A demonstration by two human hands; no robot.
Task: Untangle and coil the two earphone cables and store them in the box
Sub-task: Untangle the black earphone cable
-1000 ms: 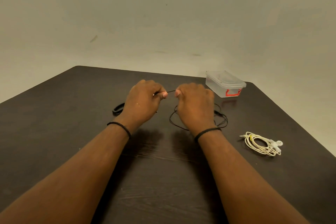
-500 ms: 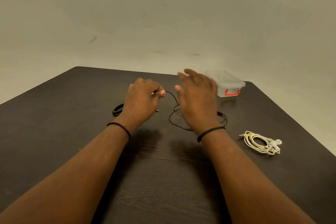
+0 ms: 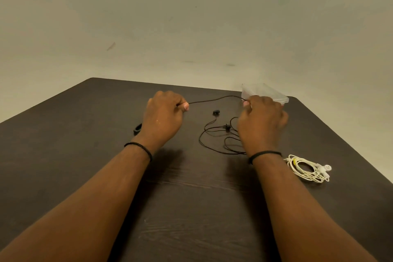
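On the table point(image 3: 191, 208), the box point(image 3: 274, 93) sits behind the loose cable point(image 3: 214, 132), coiled earphones point(image 3: 308, 169) right

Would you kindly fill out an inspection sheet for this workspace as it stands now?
Surface: dark wooden table.
Job's things: black earphones partly loose on the table; white earphones bundled at right; clear box, lid on, at the far right corner.
Clutter: small black band beside the left wrist.
Hands: left hand and right hand each pinch the black cable.
Cables: a black strand spans between the hands, above the table.
Surroundings: plain wall.
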